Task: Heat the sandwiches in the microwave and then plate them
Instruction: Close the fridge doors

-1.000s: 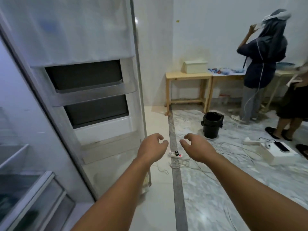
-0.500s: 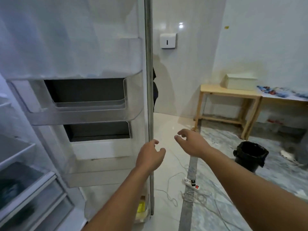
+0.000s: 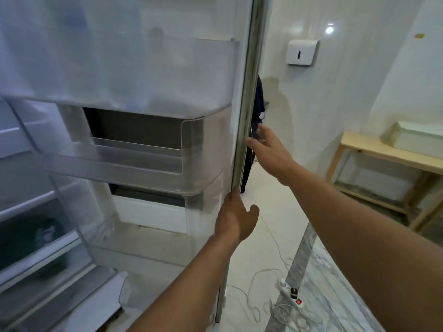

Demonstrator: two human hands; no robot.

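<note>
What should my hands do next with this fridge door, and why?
Probably swing the fridge door shut. Your left hand is on its outer edge and your right hand reaches around that edge. Both hands are empty, and the door's clear shelves look bare.

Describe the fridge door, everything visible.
The fridge door stands open, its white inner side facing the camera. Clear plastic door bins are stacked on it and look empty; two dark rectangular recesses show behind them. A grey gasket strip runs down its free edge. The left hand touches that edge low down; the right hand, fingers spread, is at the edge higher up, contact unclear.
</note>
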